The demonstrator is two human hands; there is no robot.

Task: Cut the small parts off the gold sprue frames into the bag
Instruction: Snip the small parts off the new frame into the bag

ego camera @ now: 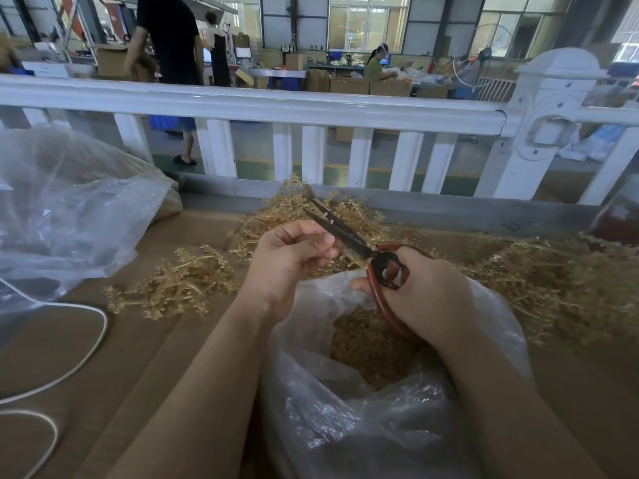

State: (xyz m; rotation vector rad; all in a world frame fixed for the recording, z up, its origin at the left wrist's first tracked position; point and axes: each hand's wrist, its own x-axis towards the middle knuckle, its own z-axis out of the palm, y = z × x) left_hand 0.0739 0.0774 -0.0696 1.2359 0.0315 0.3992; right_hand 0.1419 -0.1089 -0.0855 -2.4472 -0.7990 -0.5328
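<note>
Right hand [425, 292] grips red-handled black scissors [349, 236], blades slightly parted. Left hand [294, 261], fingers curled, pinches a small gold piece by the blades. Below: one clear plastic bag [345, 420] holding cut gold parts [366, 344]. Three heaps of gold sprue frames [179, 288] on brown cardboard surface [138, 357]. White railing [242, 105]; factory hall beyond.

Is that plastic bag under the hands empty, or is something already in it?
Not empty. The bag lies open at the top, and a heap of small gold parts shows inside, beneath the scissors.
</note>
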